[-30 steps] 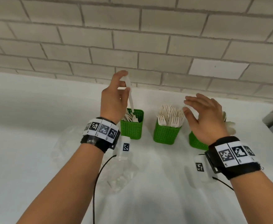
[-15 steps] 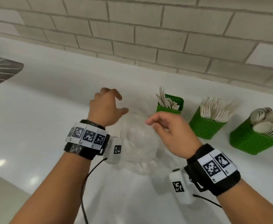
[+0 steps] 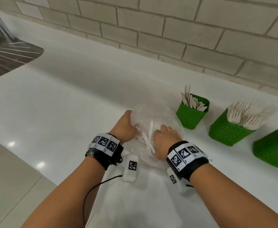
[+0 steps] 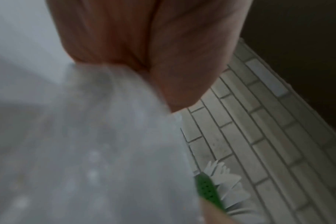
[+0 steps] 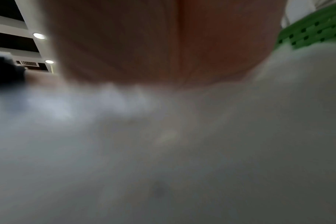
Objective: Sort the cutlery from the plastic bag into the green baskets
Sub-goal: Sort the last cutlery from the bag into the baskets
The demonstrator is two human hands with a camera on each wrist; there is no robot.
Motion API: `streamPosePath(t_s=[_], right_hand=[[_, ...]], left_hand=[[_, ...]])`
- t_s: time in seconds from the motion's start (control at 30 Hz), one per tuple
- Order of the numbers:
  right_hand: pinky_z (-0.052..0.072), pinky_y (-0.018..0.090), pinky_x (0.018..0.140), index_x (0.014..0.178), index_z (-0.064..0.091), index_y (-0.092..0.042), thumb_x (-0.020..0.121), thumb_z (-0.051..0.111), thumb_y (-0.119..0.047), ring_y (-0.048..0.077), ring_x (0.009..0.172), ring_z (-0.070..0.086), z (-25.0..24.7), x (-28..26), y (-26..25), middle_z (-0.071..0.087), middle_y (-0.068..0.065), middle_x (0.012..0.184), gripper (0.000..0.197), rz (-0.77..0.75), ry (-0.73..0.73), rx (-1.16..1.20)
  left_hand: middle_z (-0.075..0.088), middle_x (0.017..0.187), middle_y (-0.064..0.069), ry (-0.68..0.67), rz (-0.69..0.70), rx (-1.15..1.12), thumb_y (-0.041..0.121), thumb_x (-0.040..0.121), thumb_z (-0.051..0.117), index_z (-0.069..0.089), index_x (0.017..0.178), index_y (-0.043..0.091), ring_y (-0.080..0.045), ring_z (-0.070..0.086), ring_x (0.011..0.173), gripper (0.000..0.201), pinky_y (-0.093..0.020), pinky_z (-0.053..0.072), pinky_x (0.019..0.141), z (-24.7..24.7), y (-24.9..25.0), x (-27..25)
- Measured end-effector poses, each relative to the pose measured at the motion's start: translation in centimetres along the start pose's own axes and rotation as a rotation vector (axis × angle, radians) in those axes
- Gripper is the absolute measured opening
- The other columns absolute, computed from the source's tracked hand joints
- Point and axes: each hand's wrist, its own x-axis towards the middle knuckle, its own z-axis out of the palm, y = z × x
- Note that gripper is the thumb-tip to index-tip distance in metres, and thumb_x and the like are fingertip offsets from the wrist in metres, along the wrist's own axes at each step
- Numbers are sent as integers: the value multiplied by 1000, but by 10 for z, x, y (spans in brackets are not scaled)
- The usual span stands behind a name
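A clear plastic bag lies on the white counter with several white cutlery pieces inside. My left hand grips the bag's left side, fingers curled into the plastic. My right hand is at the bag's right side with its fingers curled downward; what they hold is hidden. Right of the bag stand three green baskets: knives, forks, spoons. The left wrist view shows my palm above blurred bag plastic and the knife basket. The right wrist view shows my palm on the bag.
A steel sink is set into the counter at the far left. A tiled wall runs along the back. The counter's front edge drops off at the lower left to a beige surface. Bare counter lies left of the bag.
My left hand let go of a knife at the knife basket, then both hands came down to the bag. My view has swung left and downward.
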Motion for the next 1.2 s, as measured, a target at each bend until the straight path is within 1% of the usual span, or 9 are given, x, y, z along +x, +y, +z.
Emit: streamPosePath(t_s=[0.23,0.3,0.4,0.47,0.6,0.73,0.87,1.1,1.2], right_hand=[[51,35,82,112,55,-13,84,62,-26,27,96,61,3,5,9,63,8,109,31,-58,74,511],[53,35,80,106,60,-14,78,66,-18,24,91,63,3,3,11,67,6,102,28,-80,110,609],[55,36,81,102,64,-15,71,75,-15,19,87,66,5,2,17,69,2,94,34,-70,208,902],[53,32,80,103,65,-16,74,77,-18,17,88,66,7,2,15,69,-1,95,32,-84,255,994],[51,28,80,106,66,-22,80,73,-18,13,88,64,12,-1,9,69,-2,98,27,-140,252,898],[47,18,61,82,63,-17,78,77,-12,4,64,58,0,-9,31,63,-6,73,15,-172,154,944],[40,14,57,74,61,-27,77,81,-16,-3,60,56,-12,-24,51,61,-13,70,22,-136,254,973],[47,32,76,84,59,-15,85,66,-18,22,87,56,11,-21,22,54,7,98,8,-197,228,584],[50,36,82,101,62,-5,90,63,-24,26,93,59,18,-19,20,59,10,103,22,-160,280,599]], left_hand=[[48,56,-7,-15,-55,-505,-19,68,37,57,72,8,-19,44,48,34,-28,39,48,10,20,2],[50,61,-4,-42,-66,-540,-10,69,49,57,80,6,-17,45,48,21,-26,38,45,12,20,3],[65,78,-2,23,1,-494,-4,70,69,60,110,9,-14,59,59,43,-26,43,49,12,14,9],[59,64,-1,20,3,-582,-12,78,62,60,93,8,-13,53,52,25,-25,40,46,15,15,9],[35,54,-2,-38,-22,-682,-18,84,47,47,68,10,-11,34,44,32,-22,31,41,24,20,8],[55,72,-1,47,51,-468,-14,86,50,54,113,6,-8,49,50,34,-24,39,43,14,20,7],[57,80,0,132,114,-329,-13,87,49,49,110,10,0,55,49,32,-19,43,44,3,19,6],[59,81,-7,79,113,-494,-11,85,53,53,116,5,-14,55,58,35,-26,43,49,17,37,9],[59,76,-4,76,134,-492,-11,86,52,54,114,6,-12,55,55,33,-24,42,47,18,43,7]])
